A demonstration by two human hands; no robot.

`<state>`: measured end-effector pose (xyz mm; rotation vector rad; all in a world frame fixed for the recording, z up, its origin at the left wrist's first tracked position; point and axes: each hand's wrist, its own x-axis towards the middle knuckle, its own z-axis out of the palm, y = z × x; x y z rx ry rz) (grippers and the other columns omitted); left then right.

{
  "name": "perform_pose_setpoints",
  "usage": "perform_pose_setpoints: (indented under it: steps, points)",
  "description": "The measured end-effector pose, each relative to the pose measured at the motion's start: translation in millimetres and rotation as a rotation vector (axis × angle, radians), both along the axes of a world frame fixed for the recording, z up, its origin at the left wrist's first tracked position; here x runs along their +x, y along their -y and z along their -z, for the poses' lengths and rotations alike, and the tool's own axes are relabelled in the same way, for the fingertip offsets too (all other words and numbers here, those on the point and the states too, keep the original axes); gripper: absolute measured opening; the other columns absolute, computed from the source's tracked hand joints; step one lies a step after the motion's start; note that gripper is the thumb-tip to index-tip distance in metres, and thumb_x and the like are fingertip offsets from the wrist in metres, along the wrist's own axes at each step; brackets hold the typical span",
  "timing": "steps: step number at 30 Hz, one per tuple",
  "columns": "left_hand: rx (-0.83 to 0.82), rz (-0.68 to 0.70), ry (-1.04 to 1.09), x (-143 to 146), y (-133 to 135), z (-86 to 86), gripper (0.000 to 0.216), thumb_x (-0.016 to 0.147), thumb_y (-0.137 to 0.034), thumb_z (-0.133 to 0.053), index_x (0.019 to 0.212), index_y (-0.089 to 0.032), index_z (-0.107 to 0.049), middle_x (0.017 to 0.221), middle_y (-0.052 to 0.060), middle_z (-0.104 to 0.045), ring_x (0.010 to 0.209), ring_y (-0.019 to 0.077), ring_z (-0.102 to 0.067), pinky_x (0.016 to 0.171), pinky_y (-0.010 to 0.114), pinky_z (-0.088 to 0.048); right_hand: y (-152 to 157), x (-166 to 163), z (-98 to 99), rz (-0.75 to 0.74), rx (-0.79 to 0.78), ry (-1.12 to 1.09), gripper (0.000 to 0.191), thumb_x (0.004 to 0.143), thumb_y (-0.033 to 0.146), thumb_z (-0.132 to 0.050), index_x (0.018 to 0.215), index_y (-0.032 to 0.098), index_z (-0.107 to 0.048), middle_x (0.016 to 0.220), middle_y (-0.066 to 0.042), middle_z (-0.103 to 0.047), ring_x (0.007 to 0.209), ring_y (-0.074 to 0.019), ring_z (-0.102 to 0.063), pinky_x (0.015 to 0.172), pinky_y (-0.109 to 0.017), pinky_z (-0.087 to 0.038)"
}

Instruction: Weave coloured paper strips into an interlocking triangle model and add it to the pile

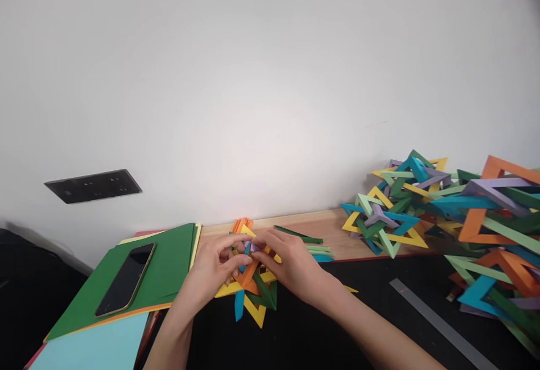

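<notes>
A folded-paper star model of yellow, orange, blue and green strips sits between my hands above the black surface. My left hand grips it from the left, thumb and fingers bent together at its upper part. From the right, my right hand pinches the same part, where a bit of purple paper shows between the fingertips. The fingers hide much of the model's top. Yellow and blue points stick out below toward me.
Loose folded strips lie behind my right hand. Several finished paper stars are piled at the right, near a metal ruler. On the left, a phone rests on green paper sheets. A socket panel is on the wall.
</notes>
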<state>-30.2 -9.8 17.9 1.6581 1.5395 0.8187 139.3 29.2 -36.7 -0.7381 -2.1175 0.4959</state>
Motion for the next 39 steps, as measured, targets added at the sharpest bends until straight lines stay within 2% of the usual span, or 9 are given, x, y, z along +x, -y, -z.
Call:
perform_pose_setpoints:
  steps: [5,10,14,20,27,32,39]
  points:
    - [-0.009,-0.031,0.046,3.2,-2.3,3.2,0.034,0.071,-0.028,-0.065,0.103,-0.016,-0.070,0.046,-0.007,-0.047,0.041,0.0119,-0.049,0.042,0.022,-0.040,1.3,-0.7,-0.1,-0.004,-0.081,-0.064,0.011,0.087,0.015,-0.055,0.095,0.018,-0.061,0.085,-0.006,-0.065,0.076,-0.0171,-0.060,0.065,-0.027,-0.047]
    - [-0.017,-0.016,0.059,1.7,-2.1,3.6,0.033,0.072,-0.027,-0.066,0.103,-0.015,-0.070,0.047,-0.007,-0.050,0.041,0.0110,-0.051,0.044,0.022,-0.043,2.6,-3.3,-0.1,-0.036,-0.242,-0.167,0.017,0.085,0.014,-0.056,0.097,0.022,-0.064,0.088,-0.004,-0.066,0.083,-0.0176,-0.061,0.067,-0.027,-0.050]
    - [-0.023,-0.012,0.077,1.2,-0.6,4.0,0.034,0.073,-0.025,-0.066,0.105,-0.015,-0.069,0.052,-0.007,-0.053,0.040,0.0098,-0.050,0.045,0.022,-0.044,3.4,-4.6,-0.8,-0.026,-0.307,-0.213,0.014,0.083,0.016,-0.057,0.094,0.021,-0.066,0.088,-0.004,-0.067,0.083,-0.0179,-0.062,0.065,-0.026,-0.052]
    - [0.047,-0.007,-0.008,3.6,3.0,4.9,0.030,0.078,-0.027,-0.063,0.105,-0.017,-0.070,0.058,-0.005,-0.056,0.042,0.0102,-0.052,0.049,0.023,-0.046,5.1,-6.1,-1.6,0.027,-0.261,-0.205,0.014,0.081,0.014,-0.057,0.091,0.019,-0.065,0.084,-0.005,-0.066,0.079,-0.0177,-0.062,0.061,-0.025,-0.051]
    - [0.083,0.002,-0.087,4.8,4.2,4.6,0.031,0.080,-0.030,-0.061,0.108,-0.019,-0.070,0.050,-0.005,-0.055,0.045,0.0139,-0.057,0.054,0.025,-0.048,5.4,-8.8,4.0,0.042,-0.138,-0.165,0.013,0.085,0.015,-0.051,0.092,0.020,-0.059,0.081,-0.003,-0.063,0.071,-0.0150,-0.062,0.057,-0.023,-0.049]
    - [0.084,-0.007,-0.087,5.0,4.6,3.5,0.031,0.080,-0.030,-0.061,0.106,-0.018,-0.070,0.049,-0.005,-0.057,0.045,0.0150,-0.059,0.054,0.026,-0.049,5.7,-7.0,2.4,0.021,-0.164,-0.183,0.010,0.084,0.015,-0.051,0.089,0.020,-0.056,0.081,-0.003,-0.064,0.071,-0.0151,-0.062,0.057,-0.023,-0.050]
    - [0.052,-0.010,-0.043,4.5,2.6,6.8,0.030,0.079,-0.031,-0.061,0.105,-0.018,-0.069,0.063,-0.003,-0.060,0.043,0.0127,-0.057,0.051,0.026,-0.048,5.1,-6.0,-0.4,0.026,-0.214,-0.192,0.011,0.081,0.013,-0.053,0.088,0.020,-0.058,0.082,-0.003,-0.065,0.074,-0.0159,-0.063,0.058,-0.024,-0.051]
